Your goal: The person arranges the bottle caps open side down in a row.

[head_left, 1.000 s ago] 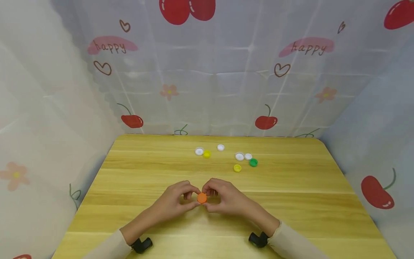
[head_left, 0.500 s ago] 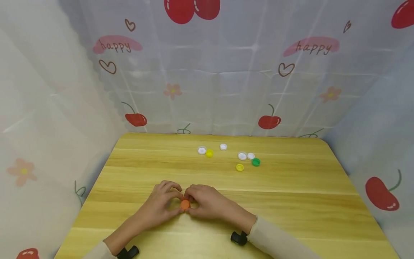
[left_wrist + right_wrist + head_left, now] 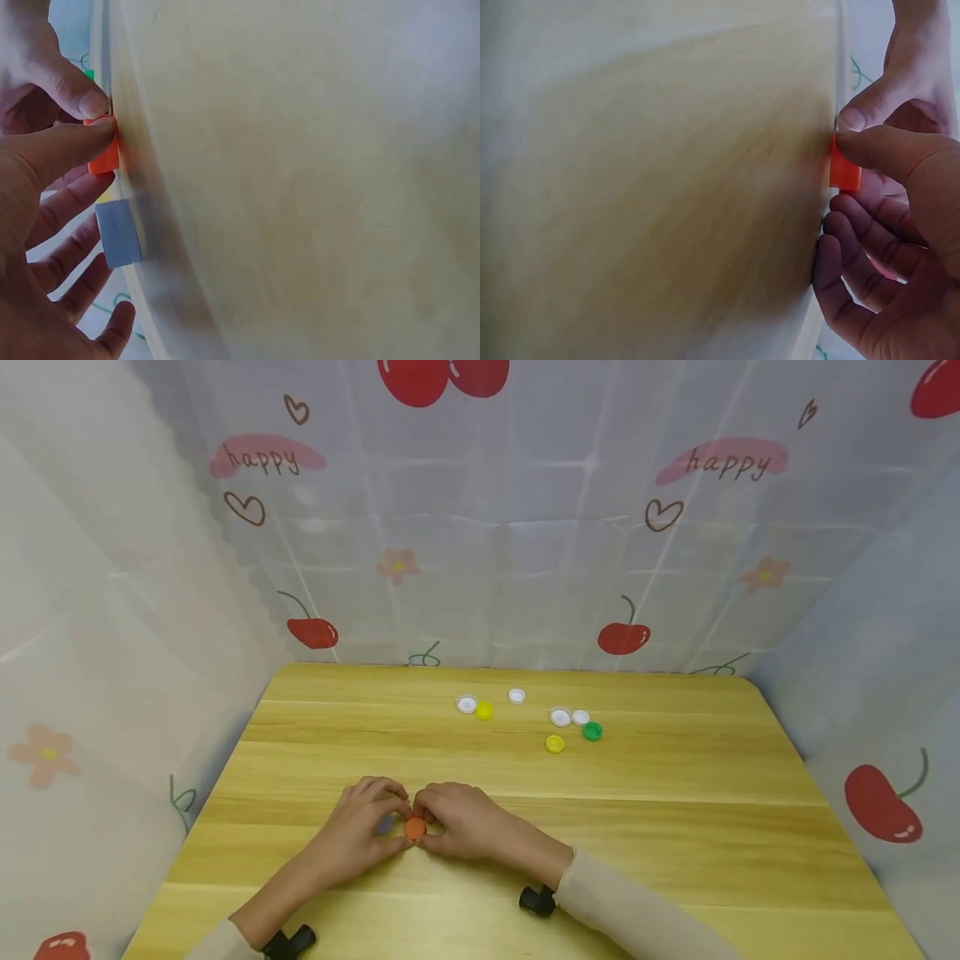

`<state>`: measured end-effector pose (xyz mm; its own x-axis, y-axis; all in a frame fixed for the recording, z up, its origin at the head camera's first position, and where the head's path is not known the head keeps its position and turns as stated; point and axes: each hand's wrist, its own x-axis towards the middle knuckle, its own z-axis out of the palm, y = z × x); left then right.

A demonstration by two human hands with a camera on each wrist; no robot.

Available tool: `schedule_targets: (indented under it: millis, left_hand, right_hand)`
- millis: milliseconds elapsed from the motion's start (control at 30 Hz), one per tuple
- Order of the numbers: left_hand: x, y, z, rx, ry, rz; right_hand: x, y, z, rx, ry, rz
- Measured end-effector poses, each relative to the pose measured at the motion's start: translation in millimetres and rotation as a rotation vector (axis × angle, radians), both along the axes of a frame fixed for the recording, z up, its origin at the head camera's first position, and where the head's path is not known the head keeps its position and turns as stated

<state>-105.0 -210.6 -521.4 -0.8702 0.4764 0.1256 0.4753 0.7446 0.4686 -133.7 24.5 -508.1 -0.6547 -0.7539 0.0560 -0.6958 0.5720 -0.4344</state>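
Observation:
An orange bottle cap [image 3: 415, 828] sits between both hands, low over the near part of the table. My left hand [image 3: 348, 833] pinches it from the left between thumb and fingers, its other fingers spread. My right hand [image 3: 468, 822] pinches the same cap from the right; in the right wrist view its other fingers curl near the tabletop, with the orange cap [image 3: 845, 165] at the thumb tip. A blue-grey cap [image 3: 385, 823] shows partly under the left hand's fingers. In the left wrist view this blue-grey cap [image 3: 118, 232] stands beside the orange cap [image 3: 103, 154].
Toward the back of the wooden table [image 3: 675, 760] lie several loose caps: a yellow cap [image 3: 554, 744], a green cap [image 3: 592, 732], a white cap [image 3: 517, 696] and others. A printed curtain [image 3: 487, 560] rises behind the table's far edge.
Both hands have moved left with the orange cap pinched between them. The blue-grey cap now shows under the left hand; it was not visible before. The caps at the back have stayed put.

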Motion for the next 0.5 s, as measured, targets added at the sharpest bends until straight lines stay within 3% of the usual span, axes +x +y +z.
schedule_targets:
  millis: [333,500]
  left_hand:
    - [0.6,1.9,-1.3,0.005,-0.001,0.002]
    - [0.9,0.7,-0.5,-0.002,-0.015,-0.001]
  right_hand:
    - [-2.0,1.2,-3.0,-0.002,0.002,0.002]
    - [-4.2,6.3,-0.4,0.018,-0.066,-0.005]
